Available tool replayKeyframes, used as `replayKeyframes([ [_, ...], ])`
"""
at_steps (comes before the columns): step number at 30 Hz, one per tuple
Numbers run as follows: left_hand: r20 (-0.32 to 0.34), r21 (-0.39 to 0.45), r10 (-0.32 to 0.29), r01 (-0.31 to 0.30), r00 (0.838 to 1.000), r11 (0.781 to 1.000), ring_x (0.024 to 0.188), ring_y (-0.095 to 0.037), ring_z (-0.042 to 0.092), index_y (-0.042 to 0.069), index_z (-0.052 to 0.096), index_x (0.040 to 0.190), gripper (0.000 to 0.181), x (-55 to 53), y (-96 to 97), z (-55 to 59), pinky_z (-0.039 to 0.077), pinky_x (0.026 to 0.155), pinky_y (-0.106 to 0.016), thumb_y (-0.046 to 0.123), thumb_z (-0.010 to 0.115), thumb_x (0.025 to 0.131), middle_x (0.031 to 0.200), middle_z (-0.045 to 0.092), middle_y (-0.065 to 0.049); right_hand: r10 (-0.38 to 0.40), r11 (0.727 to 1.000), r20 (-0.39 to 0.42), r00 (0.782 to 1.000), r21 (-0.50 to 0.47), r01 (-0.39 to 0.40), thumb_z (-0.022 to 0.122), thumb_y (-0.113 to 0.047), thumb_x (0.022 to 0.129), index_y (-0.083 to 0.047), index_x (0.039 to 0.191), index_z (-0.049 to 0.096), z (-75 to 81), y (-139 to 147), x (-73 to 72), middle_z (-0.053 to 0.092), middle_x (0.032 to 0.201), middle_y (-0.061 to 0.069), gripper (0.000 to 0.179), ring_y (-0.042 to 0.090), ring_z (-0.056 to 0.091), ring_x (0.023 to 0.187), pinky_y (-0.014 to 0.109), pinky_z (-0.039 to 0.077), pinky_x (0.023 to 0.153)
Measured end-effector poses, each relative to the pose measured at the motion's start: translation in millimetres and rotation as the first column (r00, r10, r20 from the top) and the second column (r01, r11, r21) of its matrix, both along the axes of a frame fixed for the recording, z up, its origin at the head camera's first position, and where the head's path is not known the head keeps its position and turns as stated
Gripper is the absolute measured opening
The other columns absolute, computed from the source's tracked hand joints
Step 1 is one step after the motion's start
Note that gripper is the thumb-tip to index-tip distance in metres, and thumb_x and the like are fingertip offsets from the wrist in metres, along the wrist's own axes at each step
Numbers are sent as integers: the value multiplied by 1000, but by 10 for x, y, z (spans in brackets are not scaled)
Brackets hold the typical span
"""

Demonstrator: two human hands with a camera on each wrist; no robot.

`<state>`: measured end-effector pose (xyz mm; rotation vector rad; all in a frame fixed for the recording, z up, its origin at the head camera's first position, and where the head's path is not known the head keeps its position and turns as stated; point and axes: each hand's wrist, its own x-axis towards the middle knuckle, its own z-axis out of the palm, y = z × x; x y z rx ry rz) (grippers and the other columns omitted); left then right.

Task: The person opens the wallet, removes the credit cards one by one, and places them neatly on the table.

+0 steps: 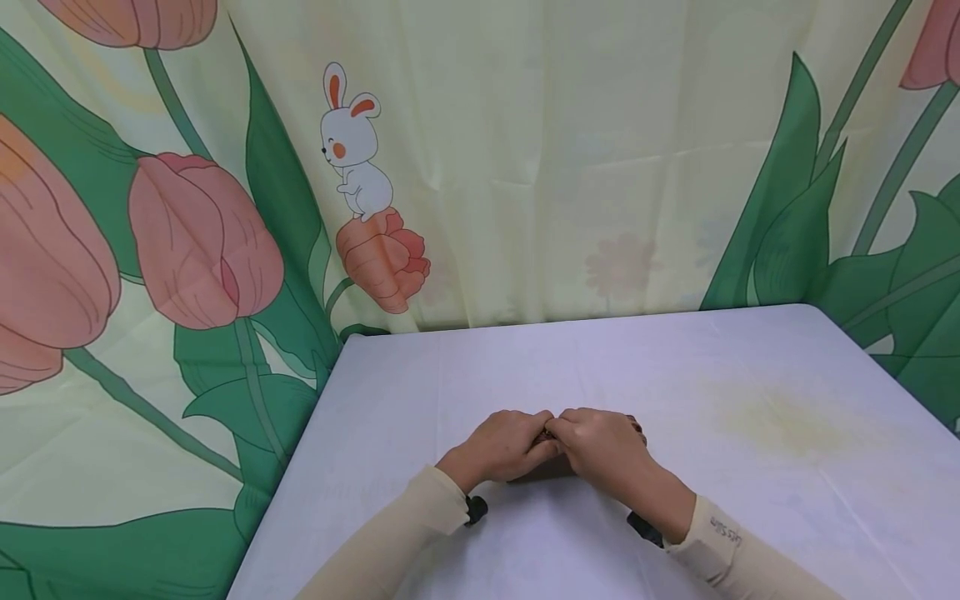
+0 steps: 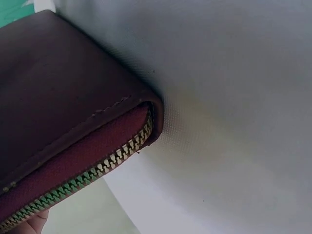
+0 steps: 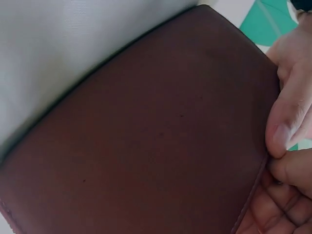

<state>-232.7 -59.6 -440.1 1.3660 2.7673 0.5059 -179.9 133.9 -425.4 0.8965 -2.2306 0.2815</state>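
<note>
A brown leather zip-around wallet [image 1: 551,468] stands on its edge on the table, held between both hands. The left wrist view shows one end of the wallet [image 2: 63,83], with a metal zipper [image 2: 117,158] running along a dark red band, its teeth meshed. My left hand [image 1: 507,442] grips the wallet's top edge from the left, thumb on the near face. From the right, my right hand [image 1: 603,446] holds the same edge, fingertips close against the left hand's. Both thumbs meet at the edge of the wallet's broad face [image 3: 146,126] in the right wrist view.
A white cloth covers the table [image 1: 420,375], with a faint yellowish stain [image 1: 783,421] on the right. Behind the table hangs a curtain [image 1: 555,167] printed with tulips and a rabbit. Dark wrist-camera mounts [image 1: 476,509] show under the cream sleeves [image 1: 390,537].
</note>
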Motion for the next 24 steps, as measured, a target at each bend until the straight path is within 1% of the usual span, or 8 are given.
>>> replayKeyframes([
  [3, 15, -2, 6, -6, 1000, 1000, 66, -1, 48, 19, 61, 98, 19, 1, 1, -1, 38, 64, -15, 35, 55, 107, 71, 50, 16, 11, 1000, 22, 1000, -10, -10, 90, 1, 72, -13, 79, 71, 12, -4, 14, 58, 64, -6, 25, 6, 53, 52, 17, 36, 43],
  [8, 30, 10, 3, -3, 1000, 1000, 74, -1, 53, 20, 67, 106, 21, 7, 3, -6, 43, 71, -16, 35, 51, 109, 81, 59, 16, 64, 994, 127, 990, -93, -52, 87, 2, 77, -12, 92, 78, 41, 40, 53, 75, 80, -5, 22, 7, 69, 66, 22, 53, 55],
  [11, 16, 23, 8, -8, 1000, 1000, 86, 1, 62, 22, 71, 117, 28, 12, 2, -8, 49, 81, -17, 35, 47, 111, 98, 71, 15, 99, 985, 174, 980, -156, -72, 84, 0, 82, -12, 97, 79, 47, 70, 57, 78, 87, -4, 19, 9, 73, 74, 26, 58, 62],
  [15, -7, 47, 17, -17, 1000, 999, 104, 0, 68, 23, 72, 128, 34, 22, 0, -25, 52, 91, -19, 36, 45, 112, 118, 75, 13, 150, 968, 222, 963, -231, -98, 78, -1, 87, -10, 107, 81, 27, 121, 58, 79, 93, -3, 22, 3, 69, 74, 24, 57, 64],
  [18, -35, 77, 21, -18, 999, 997, 95, -2, 69, 19, 74, 119, 33, 33, 4, -44, 53, 85, -20, 32, 45, 112, 107, 77, 9, 198, 946, 283, 939, -305, -107, 72, 5, 89, -6, 114, 79, 12, 157, 61, 80, 102, 0, 29, -1, 66, 79, 21, 56, 67],
  [20, -53, 107, 28, -22, 998, 994, 88, -3, 67, 17, 74, 112, 31, 42, 8, -53, 53, 81, -21, 28, 45, 112, 99, 76, 8, 208, 935, 305, 929, -342, -96, 70, 8, 89, -3, 116, 78, -3, 170, 58, 80, 106, 3, 30, 1, 68, 82, 22, 58, 69],
  [22, -64, 142, 45, -35, 997, 989, 87, -4, 67, 16, 74, 108, 30, 53, 14, -57, 53, 80, -22, 24, 46, 111, 97, 76, 7, 198, 929, 298, 934, -360, -82, 71, 8, 88, -3, 112, 78, -32, 178, 41, 79, 105, 4, 27, 5, 72, 85, 23, 59, 71],
  [24, -55, 190, 72, -60, 996, 980, 89, -4, 69, 16, 76, 108, 30, 67, 15, -67, 53, 82, -21, 22, 47, 110, 100, 77, 6, 169, 929, 271, 947, -365, -61, 74, 8, 86, -4, 105, 79, -61, 187, 22, 79, 98, 2, 23, 7, 72, 84, 23, 59, 70],
])
